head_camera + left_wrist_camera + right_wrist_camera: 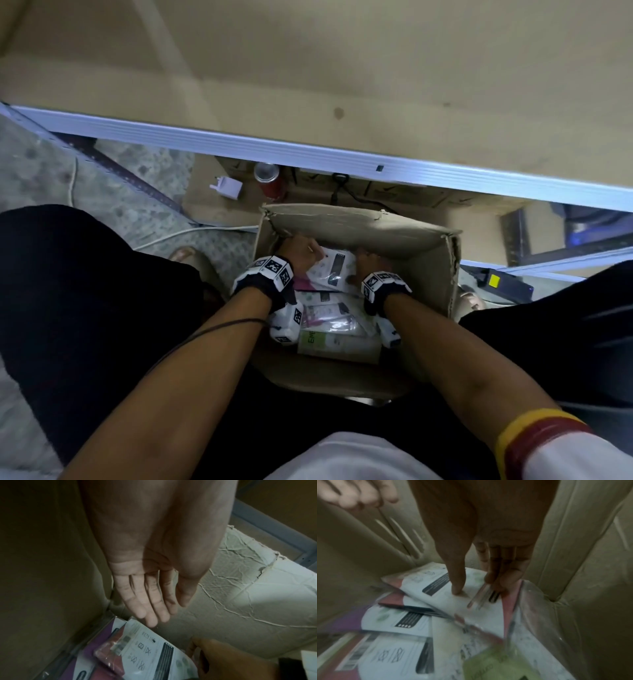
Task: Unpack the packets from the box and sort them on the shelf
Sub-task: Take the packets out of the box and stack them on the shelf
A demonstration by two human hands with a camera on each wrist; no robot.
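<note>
An open cardboard box (342,219) stands on the floor between my legs, with several flat plastic packets stacked inside. The top packet (334,267) is white with black print and a pink part. My right hand (370,262) pinches its right edge: the thumb (458,592) presses on top and the fingers (494,580) curl behind the edge. My left hand (301,251) is inside the box by the far left corner. It is open with straight fingers (150,615) just above the packet's (154,649) corner. More packets (329,308) lie underneath, one green and white (339,342).
A beige shelf board (342,68) with a pale metal front edge (239,144) runs across above the box. Under it on cardboard are a red can (269,178), a white plug (227,188) and a black cable (339,192). My black-clad legs flank the box.
</note>
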